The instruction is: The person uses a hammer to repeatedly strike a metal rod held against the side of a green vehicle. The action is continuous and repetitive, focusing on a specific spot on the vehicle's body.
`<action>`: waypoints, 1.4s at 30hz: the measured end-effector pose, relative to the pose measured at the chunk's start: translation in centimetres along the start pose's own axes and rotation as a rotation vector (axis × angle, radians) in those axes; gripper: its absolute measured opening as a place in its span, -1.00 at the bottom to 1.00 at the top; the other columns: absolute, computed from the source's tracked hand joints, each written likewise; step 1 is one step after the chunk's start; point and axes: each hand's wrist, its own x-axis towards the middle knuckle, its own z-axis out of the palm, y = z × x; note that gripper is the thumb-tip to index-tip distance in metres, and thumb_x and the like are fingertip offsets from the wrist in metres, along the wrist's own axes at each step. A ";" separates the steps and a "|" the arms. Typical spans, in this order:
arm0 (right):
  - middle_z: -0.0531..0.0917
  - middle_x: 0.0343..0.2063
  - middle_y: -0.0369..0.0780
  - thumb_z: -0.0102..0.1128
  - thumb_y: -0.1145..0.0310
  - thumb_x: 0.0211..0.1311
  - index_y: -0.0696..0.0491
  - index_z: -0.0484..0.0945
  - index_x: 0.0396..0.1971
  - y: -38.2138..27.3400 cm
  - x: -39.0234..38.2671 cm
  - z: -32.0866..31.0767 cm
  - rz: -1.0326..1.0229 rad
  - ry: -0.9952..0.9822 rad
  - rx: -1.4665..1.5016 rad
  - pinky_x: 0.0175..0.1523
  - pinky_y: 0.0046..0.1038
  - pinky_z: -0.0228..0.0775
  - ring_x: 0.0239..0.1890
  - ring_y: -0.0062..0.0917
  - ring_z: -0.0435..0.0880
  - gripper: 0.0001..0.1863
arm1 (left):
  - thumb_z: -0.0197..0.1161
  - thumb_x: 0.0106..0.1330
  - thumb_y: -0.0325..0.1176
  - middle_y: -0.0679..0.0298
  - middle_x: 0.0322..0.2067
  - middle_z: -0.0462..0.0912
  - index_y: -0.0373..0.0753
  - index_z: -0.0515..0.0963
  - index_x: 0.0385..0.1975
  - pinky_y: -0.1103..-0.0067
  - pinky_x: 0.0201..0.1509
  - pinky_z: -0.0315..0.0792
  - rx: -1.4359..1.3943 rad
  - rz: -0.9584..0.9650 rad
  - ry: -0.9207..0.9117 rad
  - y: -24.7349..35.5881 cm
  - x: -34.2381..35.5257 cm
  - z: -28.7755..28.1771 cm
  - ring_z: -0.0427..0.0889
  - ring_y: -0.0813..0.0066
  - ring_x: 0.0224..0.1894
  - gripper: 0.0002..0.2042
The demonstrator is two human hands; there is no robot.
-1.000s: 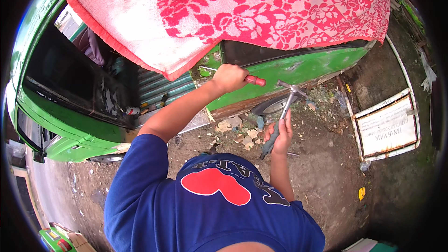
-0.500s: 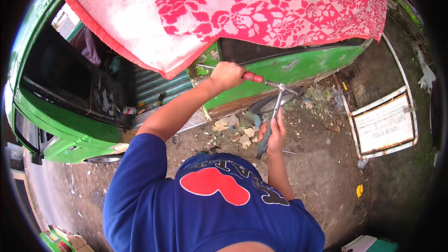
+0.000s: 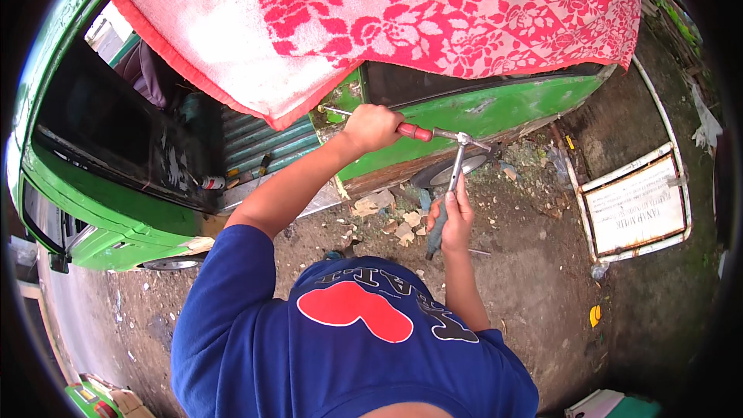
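Note:
My left hand (image 3: 374,125) is wrapped round a screwdriver with a red handle (image 3: 415,132). Its metal shaft (image 3: 338,111) points left, with the tip at the edge of the green body panel (image 3: 347,97). In my right hand (image 3: 458,221) is a hammer (image 3: 458,166) with a metal shank and a dark grip. The hammer's head lies right at the butt of the red handle; whether they touch I cannot tell.
A red and white floral blanket (image 3: 457,15) drapes over the green vehicle (image 3: 495,108). Its open door (image 3: 116,220) stands at left. A wheel (image 3: 449,172) and rubble (image 3: 375,203) lie below. At right leans a white metal-framed sign (image 3: 638,209). A yellow scrap (image 3: 595,316) lies on the ground.
The hammer's head has shifted slightly left and up. The screwdriver and my left hand have moved a little left, and the handle's butt sits slightly lower.

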 end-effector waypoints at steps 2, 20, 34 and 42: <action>0.42 -0.64 -0.28 -0.18 0.36 0.48 -0.06 -0.03 0.45 -0.6 -0.4 0.1 -0.016 0.021 0.030 -0.61 -0.55 0.37 -0.71 -0.63 0.40 -0.42 | 0.19 0.14 -0.15 0.14 -0.55 0.66 -0.10 0.60 -0.50 0.23 -0.33 0.52 -0.008 0.026 0.021 0.1 -0.1 0.5 0.67 0.12 -0.43 -0.82; 0.40 -0.64 -0.27 -0.19 0.30 0.49 -0.03 -0.14 0.46 0.6 -0.9 -0.3 -0.063 -0.032 -0.069 -0.61 -0.57 0.37 -0.69 -0.63 0.41 -0.37 | 0.19 0.16 -0.13 0.14 -0.54 0.66 -0.07 0.61 -0.47 0.24 -0.32 0.53 -0.024 0.017 0.061 0.5 -0.2 -0.1 0.67 0.11 -0.43 -0.82; 0.40 -0.66 -0.27 -0.15 0.37 0.46 -0.06 0.00 0.44 -1.5 -0.9 -0.9 -0.082 0.060 0.090 -0.60 -0.56 0.36 -0.68 -0.63 0.41 -0.41 | 0.23 0.12 -0.16 0.16 -0.61 0.62 -0.10 0.56 -0.56 0.26 -0.43 0.49 -0.041 -0.003 0.186 -0.5 -1.3 1.3 0.64 0.12 -0.51 -0.82; 0.40 -0.66 -0.26 -0.17 0.40 0.46 -0.05 -0.02 0.44 -1.5 -1.4 -1.4 -0.010 0.035 0.073 -0.62 -0.55 0.36 -0.69 -0.60 0.42 -0.41 | 0.28 0.07 -0.23 0.24 -0.64 0.58 -0.09 0.52 -0.60 0.30 -0.49 0.45 -0.080 0.071 0.360 -0.8 -2.6 0.8 0.62 0.18 -0.55 -0.86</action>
